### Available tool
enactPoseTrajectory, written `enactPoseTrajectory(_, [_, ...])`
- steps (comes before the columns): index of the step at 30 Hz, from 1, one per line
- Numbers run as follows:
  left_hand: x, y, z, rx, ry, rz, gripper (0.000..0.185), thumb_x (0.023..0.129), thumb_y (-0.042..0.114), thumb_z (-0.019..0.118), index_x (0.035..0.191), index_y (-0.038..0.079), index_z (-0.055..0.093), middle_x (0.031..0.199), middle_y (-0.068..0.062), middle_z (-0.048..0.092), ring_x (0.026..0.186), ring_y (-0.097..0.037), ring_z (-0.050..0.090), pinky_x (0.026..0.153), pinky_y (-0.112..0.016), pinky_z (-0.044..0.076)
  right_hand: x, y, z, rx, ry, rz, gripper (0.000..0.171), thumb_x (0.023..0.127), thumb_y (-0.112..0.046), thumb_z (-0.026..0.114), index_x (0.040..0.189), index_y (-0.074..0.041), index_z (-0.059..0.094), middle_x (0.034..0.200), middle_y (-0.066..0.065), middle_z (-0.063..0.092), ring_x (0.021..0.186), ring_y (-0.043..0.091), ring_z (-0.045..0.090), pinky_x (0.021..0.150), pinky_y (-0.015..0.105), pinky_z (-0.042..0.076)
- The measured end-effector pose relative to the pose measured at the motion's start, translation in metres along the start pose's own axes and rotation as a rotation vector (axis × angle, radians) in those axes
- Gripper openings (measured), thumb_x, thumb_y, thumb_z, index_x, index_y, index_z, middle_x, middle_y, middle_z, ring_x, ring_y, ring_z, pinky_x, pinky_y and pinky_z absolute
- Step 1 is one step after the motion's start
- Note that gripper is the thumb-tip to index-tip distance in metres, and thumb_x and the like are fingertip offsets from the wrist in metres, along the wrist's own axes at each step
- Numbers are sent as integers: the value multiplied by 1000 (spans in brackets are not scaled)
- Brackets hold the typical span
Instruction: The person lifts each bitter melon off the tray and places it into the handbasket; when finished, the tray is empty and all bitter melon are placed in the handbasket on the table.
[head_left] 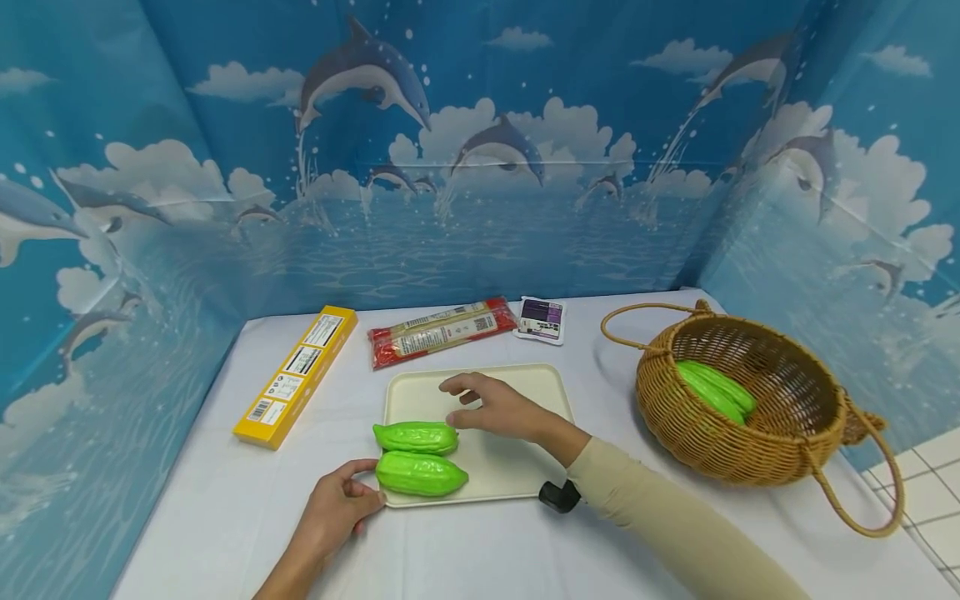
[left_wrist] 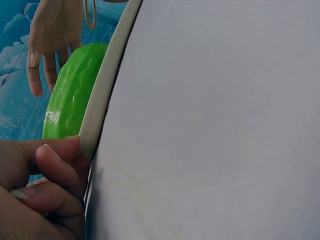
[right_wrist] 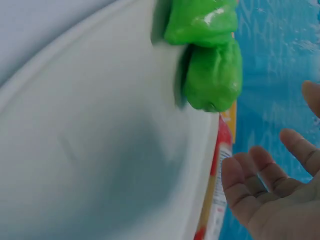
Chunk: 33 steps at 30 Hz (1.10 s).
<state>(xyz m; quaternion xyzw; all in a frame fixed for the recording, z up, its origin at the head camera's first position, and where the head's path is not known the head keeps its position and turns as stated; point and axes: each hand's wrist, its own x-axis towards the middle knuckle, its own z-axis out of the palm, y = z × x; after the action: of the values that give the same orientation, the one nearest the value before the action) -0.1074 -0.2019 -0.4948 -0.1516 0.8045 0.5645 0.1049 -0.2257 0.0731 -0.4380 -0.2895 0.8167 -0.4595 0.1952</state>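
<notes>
Two bright green, ridged bitter melons lie side by side on the left part of a cream tray (head_left: pixel 517 471). The front bitter melon (head_left: pixel 422 473) has its tip pointing right; the rear bitter melon (head_left: pixel 416 437) points left. My left hand (head_left: pixel 337 504) pinches the tray's front left corner between thumb and fingers, its index finger close to the front melon. In the left wrist view the tray rim (left_wrist: pixel 107 80) stands at those fingertips. Above the tray, just right of the rear melon, hovers my right hand (head_left: pixel 491 408), fingers loosely bent and holding nothing.
A wicker basket (head_left: pixel 675 437) with more green melon (head_left: pixel 716 390) inside stands at the right, handles sticking out. Behind the tray lie red-and-clear packets (head_left: pixel 442 331) and a white-and-purple pouch (head_left: pixel 541 320). A yellow box (head_left: pixel 296 377) lies left. A black object (head_left: pixel 559 497) sits by the right sleeve.
</notes>
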Motion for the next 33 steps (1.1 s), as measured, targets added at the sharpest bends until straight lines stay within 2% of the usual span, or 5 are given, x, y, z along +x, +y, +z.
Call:
enactPoseTrajectory(4, [1, -1, 0, -3, -6, -3, 56, 80, 1, 79, 134, 4, 62, 84, -9, 62, 52, -15, 50, 46, -25, 40, 13, 0, 13, -7, -37, 22, 60, 96, -34, 69, 148, -11, 51, 150, 7, 51, 135, 35, 51, 106, 48, 46])
enactPoseTrajectory(10, [0, -2, 1, 16, -13, 2, 57, 80, 3, 79, 134, 4, 62, 84, -8, 62, 53, -15, 51, 46, -26, 41, 29, 4, 27, -2, -49, 52, 61, 93, -33, 71, 145, -9, 54, 145, 11, 55, 132, 32, 53, 106, 47, 46])
enactPoseTrajectory(15, [0, -1, 0, 23, -11, -1, 55, 81, 3, 79, 134, 4, 62, 84, -8, 62, 52, -15, 51, 46, -27, 40, 37, 7, 33, -59, -71, 78, 61, 90, -35, 74, 143, -10, 57, 139, 12, 59, 127, 28, 56, 104, 43, 47])
enactPoseTrajectory(23, [0, -2, -2, 36, -20, -17, 57, 82, 4, 79, 136, 4, 60, 84, -8, 62, 53, -16, 51, 47, -27, 41, 40, 9, 41, -115, -136, 120, 56, 90, -38, 75, 138, -14, 60, 133, 6, 63, 124, 21, 58, 104, 41, 48])
enactPoseTrajectory(33, [2, -3, -2, 13, -30, -12, 56, 82, 3, 78, 135, 4, 60, 84, -8, 62, 52, -15, 51, 46, -27, 40, 41, 6, 43, -162, -147, 138, 47, 88, -35, 76, 130, -16, 67, 116, -7, 66, 107, 11, 58, 100, 35, 48])
